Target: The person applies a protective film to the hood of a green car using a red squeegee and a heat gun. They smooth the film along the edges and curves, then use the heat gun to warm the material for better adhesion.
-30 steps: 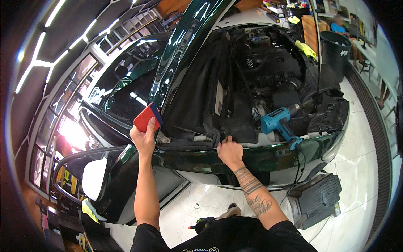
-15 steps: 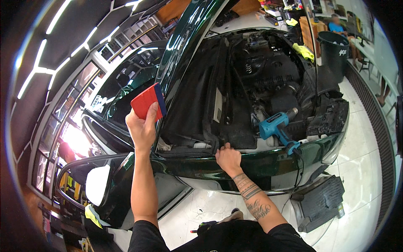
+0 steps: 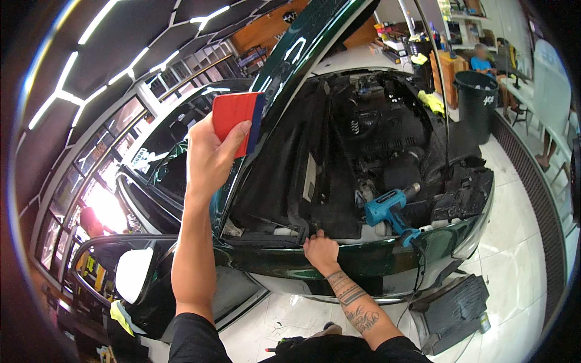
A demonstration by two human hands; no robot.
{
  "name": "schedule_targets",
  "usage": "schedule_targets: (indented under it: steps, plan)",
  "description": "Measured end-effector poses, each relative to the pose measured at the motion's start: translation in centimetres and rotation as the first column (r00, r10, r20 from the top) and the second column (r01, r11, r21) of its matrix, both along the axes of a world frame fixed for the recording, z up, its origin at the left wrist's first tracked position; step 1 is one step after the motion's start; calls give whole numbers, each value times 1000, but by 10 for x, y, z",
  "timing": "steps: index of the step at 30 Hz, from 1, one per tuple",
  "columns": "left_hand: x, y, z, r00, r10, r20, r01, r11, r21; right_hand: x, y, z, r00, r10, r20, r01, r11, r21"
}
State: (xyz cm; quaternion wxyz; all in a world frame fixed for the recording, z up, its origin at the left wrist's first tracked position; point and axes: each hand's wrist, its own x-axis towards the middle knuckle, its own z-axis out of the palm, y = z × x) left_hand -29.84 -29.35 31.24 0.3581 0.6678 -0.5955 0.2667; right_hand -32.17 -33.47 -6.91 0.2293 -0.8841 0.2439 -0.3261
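Observation:
My left hand (image 3: 212,154), raised, is closed on a red squeegee (image 3: 233,118) with a dark blue edge strip. That strip is against or very close to the underside border of the raised dark green hood (image 3: 278,78); I cannot tell whether it touches. Low at the near side of the open engine bay, my right hand (image 3: 322,251) curls its fingers over the edge of the green fender (image 3: 375,257). A blue heat gun (image 3: 387,209) lies to the right of that hand, its nozzle over the engine bay (image 3: 387,127) and its cord hanging down the fender.
An open car door with a white-capped mirror (image 3: 136,273) stands at the left, a yellow cloth (image 3: 121,317) near it. Another yellow cloth (image 3: 431,101) lies on the far engine-bay edge. A thin prop rod (image 3: 437,66) rises there. A black bin (image 3: 475,106) and a dark step platform (image 3: 457,311) stand right.
My left hand has moved up and slightly right along the hood's edge with the squeegee. My right hand stays at the fender edge. The view has tilted upward.

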Motion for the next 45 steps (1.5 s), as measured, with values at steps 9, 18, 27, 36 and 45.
schedule_targets:
  steps: [9, 18, 27, 36, 45]
  plan:
    - [-31, -38, 50, 991, -56, 121, 43, 993, 106, 1, 3, 0, 1000, 1, 14, -1, 1000, -14]
    - [-54, -98, 131, 860, -345, 376, 344, 936, 70, -2, 2, 7, 995, 22, -98, -21, 1000, 5]
    - [-70, -155, 127, 689, -385, 614, 418, 903, 97, -1, -2, 2, 998, 4, -64, -6, 999, -31]
    - [-38, 21, 36, 809, -580, 89, 494, 755, 431, -2, -4, 7, 998, -2, 55, 1, 1000, 18]
    - [71, 222, -316, 105, -2, -994, 631, 773, 65, -122, -83, 74, 798, -389, 460, 510, 843, -171]
